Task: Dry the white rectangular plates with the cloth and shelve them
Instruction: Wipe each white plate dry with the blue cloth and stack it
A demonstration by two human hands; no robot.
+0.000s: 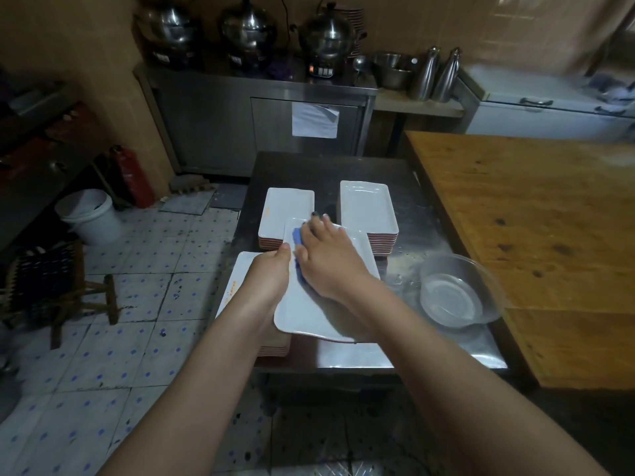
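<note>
View from the head camera, looking down at a small steel table [405, 173] in the middle of the frame. Two bare forearms reach in from the bottom edge.

The left hand [271, 269] grips the left edge of a white rectangular plate [309, 310], thumb on top and fingers hidden beneath. The plate is held just above the table at the centre of the frame, with its long side running away from the viewer. The right hand [326, 259] lies flat on the plate's far half, fingers stretched out, and presses a blue cloth [297, 237] against the surface. Only bits of the cloth show beside the palm.

Three stacks of the same plates stand on the table. The first stack [287, 207] is just beyond the held plate on the left, the second stack [367, 207] is beyond it on the right, and the third stack [238, 273] sits lower left, partly under the left forearm.

A clear glass bowl [453, 293] rests on the table's right side, near a wooden table [532, 218] that fills the right of the frame. At the upper centre a steel cabinet [213, 125] carries three domed steel pots [249, 27]. A white bucket [91, 218] and a red fire extinguisher [132, 176] stand on the tiled floor at the left.
</note>
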